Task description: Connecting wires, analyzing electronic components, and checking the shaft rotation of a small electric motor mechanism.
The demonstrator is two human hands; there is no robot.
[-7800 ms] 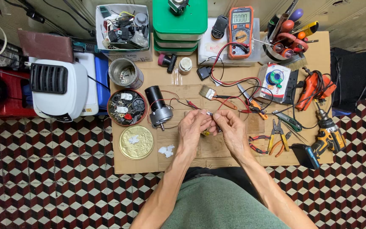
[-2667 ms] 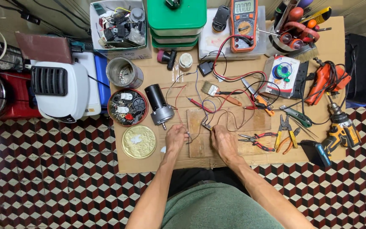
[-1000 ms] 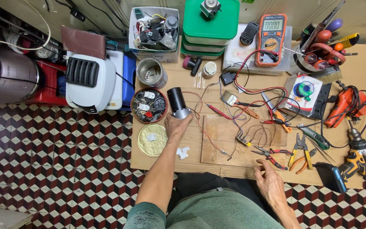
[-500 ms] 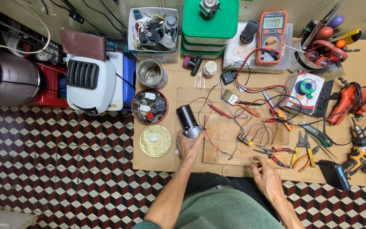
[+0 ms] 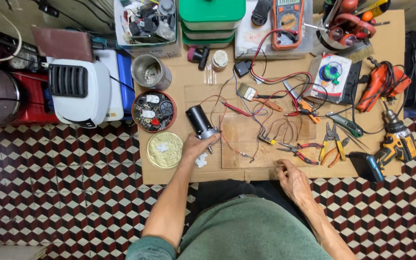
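here the left hand (image 5: 196,146) grips a black motor (image 5: 199,123) (lying tilted) beside the gold lid (image 5: 164,149). the right hand (image 5: 292,178) rests loosely curled, holding nothing, on the bench (image 5: 396,43) edge, well apart from that lid.

One motor (image 5: 199,123) – two drills (image 5: 380,86) – three green boxes (image 5: 211,17)

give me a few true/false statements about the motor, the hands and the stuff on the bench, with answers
1. The left hand grips the motor. True.
2. The right hand holds the pliers. False: it rests empty at the bench's near edge, apart from them.
3. The round tin of small parts lies left of the motor. True.
4. The multimeter sits on the floor. False: it lies at the bench's far side.
5. The drill is at the bench's right end. True.
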